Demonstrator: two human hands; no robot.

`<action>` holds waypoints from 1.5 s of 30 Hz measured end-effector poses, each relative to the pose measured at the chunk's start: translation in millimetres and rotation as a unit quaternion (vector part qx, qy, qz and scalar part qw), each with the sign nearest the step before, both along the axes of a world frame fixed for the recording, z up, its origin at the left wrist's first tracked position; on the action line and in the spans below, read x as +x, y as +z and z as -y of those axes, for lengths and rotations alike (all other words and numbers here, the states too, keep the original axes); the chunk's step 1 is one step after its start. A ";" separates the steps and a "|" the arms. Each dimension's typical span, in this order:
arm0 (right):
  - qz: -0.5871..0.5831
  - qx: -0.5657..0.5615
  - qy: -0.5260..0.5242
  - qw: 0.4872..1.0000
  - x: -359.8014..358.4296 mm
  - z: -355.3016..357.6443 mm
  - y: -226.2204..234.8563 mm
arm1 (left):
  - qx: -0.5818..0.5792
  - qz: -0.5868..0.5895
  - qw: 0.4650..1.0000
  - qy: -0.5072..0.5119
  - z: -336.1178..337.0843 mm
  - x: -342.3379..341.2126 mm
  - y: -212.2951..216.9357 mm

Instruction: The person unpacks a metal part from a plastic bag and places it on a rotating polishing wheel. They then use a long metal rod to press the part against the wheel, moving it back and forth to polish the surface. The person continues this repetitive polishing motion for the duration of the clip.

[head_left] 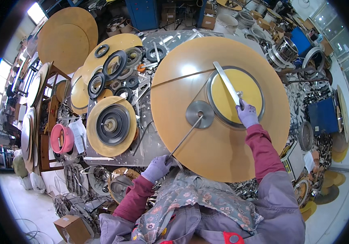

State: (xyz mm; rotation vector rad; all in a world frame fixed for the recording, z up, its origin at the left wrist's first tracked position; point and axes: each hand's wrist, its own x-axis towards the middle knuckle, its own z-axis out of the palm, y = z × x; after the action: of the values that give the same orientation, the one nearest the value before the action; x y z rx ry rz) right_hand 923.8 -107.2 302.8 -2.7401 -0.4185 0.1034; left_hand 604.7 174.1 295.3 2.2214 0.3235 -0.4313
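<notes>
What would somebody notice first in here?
Probably the huge tan disc, just right of the middle, with a yellow disc on it. Over the yellow disc, the right hand holds a shiny bar. A bright pink bowl also stands out, far left.

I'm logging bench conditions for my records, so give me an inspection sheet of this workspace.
Surface: grey bench, strewn with parts and white scrap strips.
Job's things: large glossy tan disc, bearing a yellow round panel with a grey rim and a small grey metal disc.
Clutter: black rings and a smaller tan disc with a black stepped centre, left of the large one.
Left hand: purple-gloved, holding a thin metal rod that reaches the small grey disc.
Right hand: purple-gloved, holding a flat silvery bar over the yellow panel.
Cables: thin cable-like loops on the floor, lower left; kind unclear.
Surroundings: pink round basin, blue cabinet, brown cardboard box.
</notes>
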 end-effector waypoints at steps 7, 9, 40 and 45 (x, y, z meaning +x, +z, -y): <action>0.002 -0.013 0.001 1.000 -0.1 -0.4 -3.3 | 0.003 -0.016 1.000 0.009 -0.4 0.2 -0.1; -0.006 -0.014 -0.001 1.000 -1.0 -1.2 -1.3 | 0.011 -0.012 1.000 0.007 -1.0 -0.4 -0.4; 0.012 -0.001 0.012 1.000 -1.2 1.2 -6.0 | -0.014 -0.015 0.999 0.028 10.7 -0.8 7.1; 0.009 -0.002 0.011 1.000 5.2 12.7 -16.4 | -0.009 -0.032 0.999 -0.003 8.9 3.5 13.0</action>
State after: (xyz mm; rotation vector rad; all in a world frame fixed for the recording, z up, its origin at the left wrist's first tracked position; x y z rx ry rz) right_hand 929.0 -119.9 286.4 -2.7420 -0.4541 0.0866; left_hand 608.2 165.1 308.3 2.1953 0.3458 -0.5072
